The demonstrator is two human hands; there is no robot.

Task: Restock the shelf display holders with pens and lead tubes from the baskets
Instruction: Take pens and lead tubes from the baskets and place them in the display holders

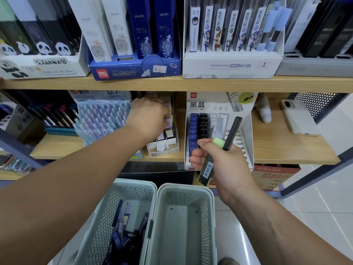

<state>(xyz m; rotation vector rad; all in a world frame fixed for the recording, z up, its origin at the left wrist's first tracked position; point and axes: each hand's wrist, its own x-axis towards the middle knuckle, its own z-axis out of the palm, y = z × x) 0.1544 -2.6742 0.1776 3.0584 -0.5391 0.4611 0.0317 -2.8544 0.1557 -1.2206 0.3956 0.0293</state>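
Left hand (149,119) fingers pinch a purple-capped tube (167,121) in the holder (164,151); right hand (219,163) fingers grip two lead tubes (234,129)

Phone (299,117) lying flat; white bottle (265,111), perhaps, nearby.

The upper board (133,85) caps the lower shelf at twelve o'clock. The left hand (149,119), gripping a tube (168,121), fills the mouth of the holder (162,150). A narrow gap separates holder and display (210,104), whose front the right hand (219,161) with two tubes (232,131) blocks. At the display's three o'clock, bare shelf (271,150) runs to the phone (298,119).
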